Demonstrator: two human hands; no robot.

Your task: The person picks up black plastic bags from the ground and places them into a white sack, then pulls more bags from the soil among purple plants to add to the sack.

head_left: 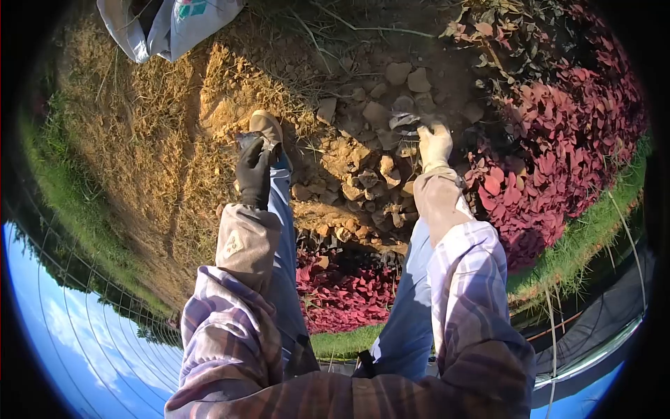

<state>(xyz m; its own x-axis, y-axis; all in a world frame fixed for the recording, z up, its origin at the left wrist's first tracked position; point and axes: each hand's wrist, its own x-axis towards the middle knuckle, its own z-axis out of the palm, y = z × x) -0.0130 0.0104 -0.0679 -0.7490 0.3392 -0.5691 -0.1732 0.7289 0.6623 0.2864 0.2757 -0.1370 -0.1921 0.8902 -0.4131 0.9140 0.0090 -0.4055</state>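
Note:
My left hand (252,167), in a dark glove, is closed around a small crumpled piece of clear or grey plastic (246,140), in front of my left shoe (266,124). In a pale glove, my right hand (435,144) pinches a dark, shiny scrap of plastic (404,121) over the shaded soil. Flat stones (377,114) lie beside that scrap, and lighter clods of earth (356,185) are between my two arms.
A white sack (199,24) stands at the top left. Red-leaved plants (558,140) fill the right side, with more red leaves (345,297) between my legs. Dry grass (153,146) covers the ground at left. Dry stems lie along the top.

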